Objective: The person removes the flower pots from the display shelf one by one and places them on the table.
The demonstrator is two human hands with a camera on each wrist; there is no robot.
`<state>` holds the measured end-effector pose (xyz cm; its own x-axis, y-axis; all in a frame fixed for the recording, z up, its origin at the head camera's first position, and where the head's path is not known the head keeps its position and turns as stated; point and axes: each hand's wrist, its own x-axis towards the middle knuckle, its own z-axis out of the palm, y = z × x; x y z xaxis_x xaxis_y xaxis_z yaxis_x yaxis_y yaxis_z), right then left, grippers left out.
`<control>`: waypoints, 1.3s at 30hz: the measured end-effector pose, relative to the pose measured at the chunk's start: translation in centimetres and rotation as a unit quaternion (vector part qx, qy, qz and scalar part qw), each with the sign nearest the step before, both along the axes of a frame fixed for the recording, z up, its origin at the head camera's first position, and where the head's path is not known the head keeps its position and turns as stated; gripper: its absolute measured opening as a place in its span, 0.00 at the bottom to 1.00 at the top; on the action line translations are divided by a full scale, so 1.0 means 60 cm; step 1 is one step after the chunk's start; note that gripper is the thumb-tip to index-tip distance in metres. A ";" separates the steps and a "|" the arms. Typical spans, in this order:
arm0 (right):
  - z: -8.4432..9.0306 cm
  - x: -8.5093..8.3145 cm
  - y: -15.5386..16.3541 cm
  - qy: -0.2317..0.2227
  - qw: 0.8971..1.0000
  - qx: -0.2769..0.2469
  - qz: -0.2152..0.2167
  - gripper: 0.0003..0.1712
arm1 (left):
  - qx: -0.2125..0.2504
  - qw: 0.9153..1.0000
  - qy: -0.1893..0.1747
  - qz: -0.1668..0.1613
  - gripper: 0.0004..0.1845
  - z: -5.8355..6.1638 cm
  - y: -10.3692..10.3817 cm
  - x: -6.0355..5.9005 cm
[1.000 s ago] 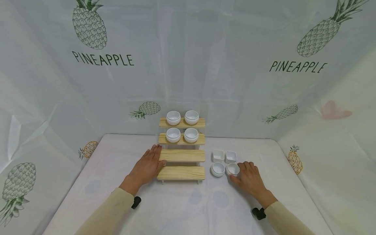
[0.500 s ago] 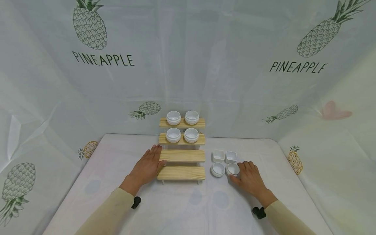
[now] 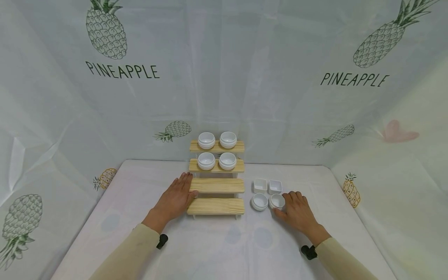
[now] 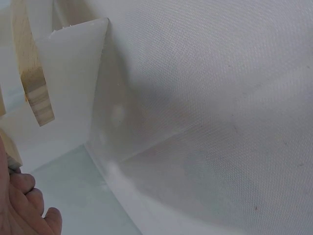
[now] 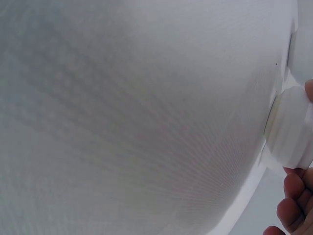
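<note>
In the head view my right hand pinches a small round white bowl, thumb at its near side and fingers around its right side. The right wrist view shows this bowl at the right edge, between thumb and fingertips, close over the cloth. My left hand lies with fingers stretched along the left side of a stepped wooden display stand, thumb at the front of a shelf. Bare wooden shelf ends show in the left wrist view. Two upper shelves carry round white bowls, two on each.
Left of the pinched bowl stands another round white bowl. Behind them are two square white dishes. A white cloth covers the table, and a pineapple-print curtain hangs at the back and sides.
</note>
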<state>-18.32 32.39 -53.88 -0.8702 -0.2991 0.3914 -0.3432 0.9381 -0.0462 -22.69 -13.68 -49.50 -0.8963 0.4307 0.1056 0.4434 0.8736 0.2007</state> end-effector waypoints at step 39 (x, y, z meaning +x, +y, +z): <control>0.001 0.002 0.001 0.018 1.000 0.006 -0.003 0.33 | 0.000 1.000 -0.003 -0.008 0.42 0.004 0.000 0.001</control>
